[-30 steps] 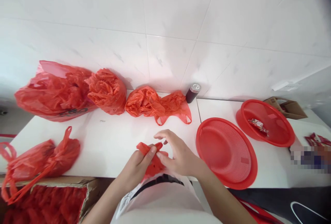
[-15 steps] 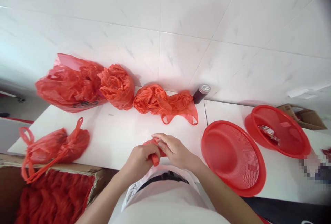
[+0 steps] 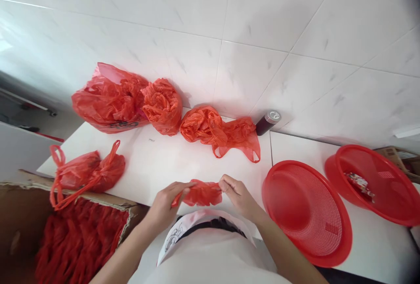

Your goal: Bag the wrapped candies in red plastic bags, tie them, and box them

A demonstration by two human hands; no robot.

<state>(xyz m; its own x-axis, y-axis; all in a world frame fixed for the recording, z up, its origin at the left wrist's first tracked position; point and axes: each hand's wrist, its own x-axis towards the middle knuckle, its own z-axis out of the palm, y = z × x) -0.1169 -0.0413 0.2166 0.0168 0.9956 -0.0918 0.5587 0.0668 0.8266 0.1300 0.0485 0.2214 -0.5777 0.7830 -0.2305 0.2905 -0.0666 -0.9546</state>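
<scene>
A crumpled red plastic bag (image 3: 204, 193) is stretched between my two hands, just above the front edge of the white table (image 3: 154, 157). My left hand (image 3: 169, 201) is closed on its left end, and part of the bag pokes out below the fingers. The fingertips of my right hand (image 3: 234, 192) pinch the opposite end. Behind them on the table lies a loose red bag with handles (image 3: 241, 135), touching a bundled red bag (image 3: 201, 124).
Knotted red bags (image 3: 92, 172) lie at the table's left edge, above a cardboard box (image 3: 19, 209) full of red bags. More stuffed bags (image 3: 111, 104) line the wall. A dark flask (image 3: 267, 122), an oval red basket (image 3: 288, 201) and another red basket (image 3: 341, 166) stand rightward.
My hands have moved apart, and the bag that was bunched up between them is now spread out sideways. The view has shifted, so the table things appear further right.
</scene>
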